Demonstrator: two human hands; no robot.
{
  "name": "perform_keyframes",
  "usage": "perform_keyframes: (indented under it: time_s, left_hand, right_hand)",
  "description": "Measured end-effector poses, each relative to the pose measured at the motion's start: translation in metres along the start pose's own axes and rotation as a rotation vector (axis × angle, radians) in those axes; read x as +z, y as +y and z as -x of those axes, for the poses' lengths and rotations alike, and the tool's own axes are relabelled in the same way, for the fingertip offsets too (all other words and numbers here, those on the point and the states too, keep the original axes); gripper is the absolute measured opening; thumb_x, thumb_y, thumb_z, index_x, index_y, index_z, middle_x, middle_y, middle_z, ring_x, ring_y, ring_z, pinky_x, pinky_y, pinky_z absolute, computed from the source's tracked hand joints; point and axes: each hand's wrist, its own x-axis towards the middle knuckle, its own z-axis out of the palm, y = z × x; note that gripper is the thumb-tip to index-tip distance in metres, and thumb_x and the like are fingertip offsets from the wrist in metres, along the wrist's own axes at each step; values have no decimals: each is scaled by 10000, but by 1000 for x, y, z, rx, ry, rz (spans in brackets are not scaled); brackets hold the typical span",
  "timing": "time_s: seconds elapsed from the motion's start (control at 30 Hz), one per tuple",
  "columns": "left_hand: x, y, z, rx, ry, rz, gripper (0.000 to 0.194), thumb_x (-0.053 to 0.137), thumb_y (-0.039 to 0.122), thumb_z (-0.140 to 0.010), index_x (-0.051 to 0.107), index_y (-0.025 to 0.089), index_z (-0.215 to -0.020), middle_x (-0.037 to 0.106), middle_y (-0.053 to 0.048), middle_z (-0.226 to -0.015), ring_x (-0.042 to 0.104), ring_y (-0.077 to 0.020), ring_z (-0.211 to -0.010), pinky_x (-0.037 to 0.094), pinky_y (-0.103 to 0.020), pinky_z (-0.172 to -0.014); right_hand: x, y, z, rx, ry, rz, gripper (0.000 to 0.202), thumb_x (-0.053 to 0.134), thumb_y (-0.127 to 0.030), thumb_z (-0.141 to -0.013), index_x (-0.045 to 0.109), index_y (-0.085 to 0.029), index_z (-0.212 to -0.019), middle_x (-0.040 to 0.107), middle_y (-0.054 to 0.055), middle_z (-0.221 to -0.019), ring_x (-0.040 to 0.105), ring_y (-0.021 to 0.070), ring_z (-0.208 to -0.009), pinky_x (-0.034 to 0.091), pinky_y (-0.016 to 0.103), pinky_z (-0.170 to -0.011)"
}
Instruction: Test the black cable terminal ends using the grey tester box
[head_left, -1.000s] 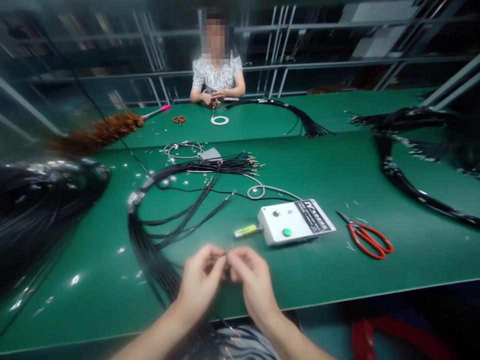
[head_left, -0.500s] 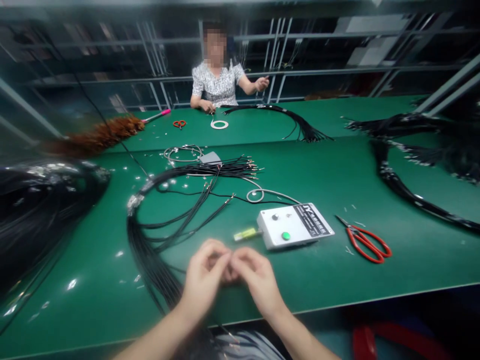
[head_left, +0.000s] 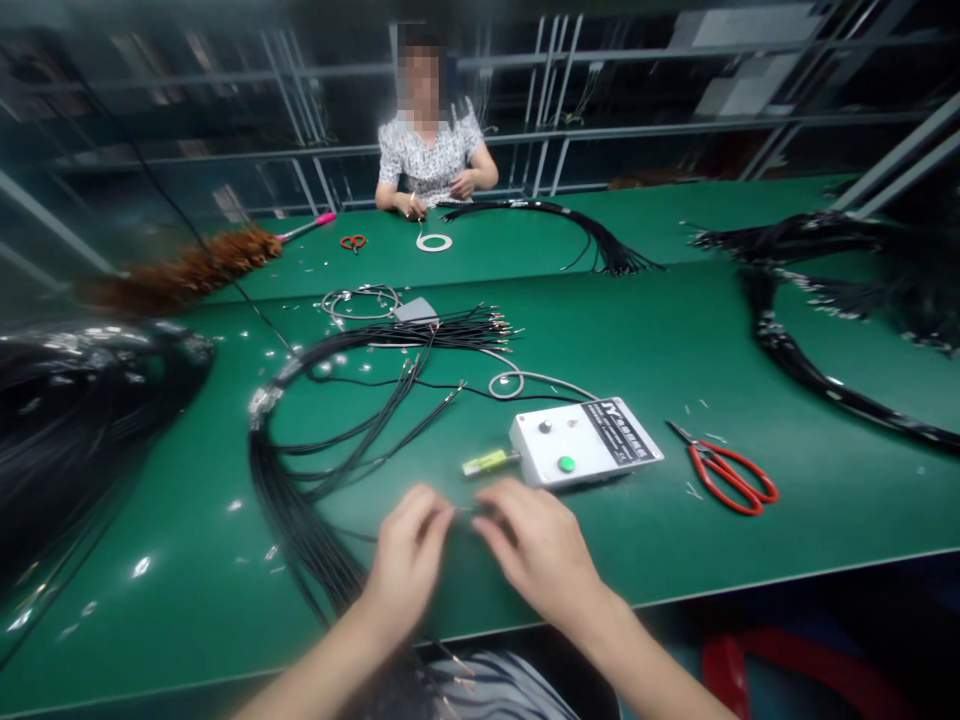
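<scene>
My left hand (head_left: 412,545) is closed in a pinch, and a thin wire end (head_left: 463,509) pokes out from its fingertips. One black wire (head_left: 352,535) runs to this hand from the black wire bundle (head_left: 289,500), which curves across the bench and over its front edge. My right hand (head_left: 536,530) is just right of the wire end, thumb and forefinger apart with nothing visible between them. Behind the hands sits a white control box (head_left: 570,440) with a green button, a knob and a yellow-green piece (head_left: 489,463) jutting from its left side.
Red-handled scissors (head_left: 731,475) lie right of the box. Dark wire bundles (head_left: 832,385) lie at the right, more (head_left: 90,410) at the left. Across the green bench (head_left: 622,330) a person (head_left: 431,165) sits by a white tape ring (head_left: 434,243), small red scissors (head_left: 352,243) and a brown duster (head_left: 202,265).
My hands have moved apart; the right has shifted right and its fingers have parted. A wire end now shows between them. The person opposite has lowered an arm.
</scene>
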Motion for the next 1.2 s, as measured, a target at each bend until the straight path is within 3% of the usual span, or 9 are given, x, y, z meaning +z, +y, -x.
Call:
perform_keyframes:
  time_s: [0.1,0.17,0.23,0.33,0.5,0.7,0.87,1.07,1.2]
  left_hand:
    - [-2,-1,-2,26,-28,-14,226,474,214,-969,552,182,-760,547,-21,-766,514,-162,-727,406,-264,-680]
    - [-5,0,-4,72,-72,-37,235,465,194,-967,552,181,-749,545,-24,-756,516,-162,-724,411,-261,-678]
    - [-9,0,-6,139,-153,-81,241,438,172,-971,562,182,-765,549,-35,-773,524,-165,-739,421,-261,-690]
    - [-12,0,-10,232,-261,-176,258,387,140,-974,580,184,-808,546,-57,-835,528,-172,-767,431,-267,-712]
    - [-11,2,-20,175,-151,-152,246,411,195,-985,569,186,-797,553,-44,-794,525,-173,-750,416,-271,-703]
    - [-7,-1,-35,47,-50,-64,231,499,256,-954,592,178,-758,573,-23,-746,527,-164,-709,399,-249,-646]
    - [-3,-8,-45,-24,-31,-2,213,533,284,-929,595,172,-759,583,-16,-734,533,-159,-698,413,-238,-639]
    - [1,-13,-51,-56,-30,-5,198,527,272,-930,577,172,-766,570,-9,-747,525,-153,-710,415,-231,-643]
    - [4,-16,-54,-55,-32,-36,205,515,268,-936,569,172,-763,571,-10,-747,533,-155,-711,420,-236,-652]
  right_hand:
    - [-1,-3,-4,-88,7,137,203,582,-276,-932,628,-176,-1102,723,95,-991,637,232,-853,376,339,-712]
    - [-1,-5,-10,-173,-23,201,127,571,-269,-945,667,-189,-923,726,53,-818,629,199,-733,331,333,-658]
    - [-2,-5,-13,-242,-56,249,240,552,-259,-959,647,-197,-748,686,18,-663,592,167,-618,285,332,-616]
    - [-12,2,-14,-286,-55,302,300,523,-254,-973,642,-192,-704,671,16,-620,572,157,-574,265,329,-606]
    - [-29,23,-17,-219,93,364,185,518,-248,-975,690,-185,-1000,747,72,-979,642,206,-909,353,324,-756]
    - [-17,42,-30,-265,31,529,240,544,-171,-948,641,-167,-1168,702,92,-1194,578,231,-1118,335,377,-880]
    - [-11,42,-41,-252,-3,545,195,597,-179,-918,648,-154,-1105,722,83,-1115,564,244,-1094,307,394,-884]
    - [-13,43,-49,-226,-46,552,156,551,-126,-936,674,-190,-865,711,34,-813,568,195,-844,282,378,-838]
    - [-14,44,-51,-219,-51,532,160,560,-144,-938,674,-196,-838,693,31,-789,555,187,-837,273,373,-839]
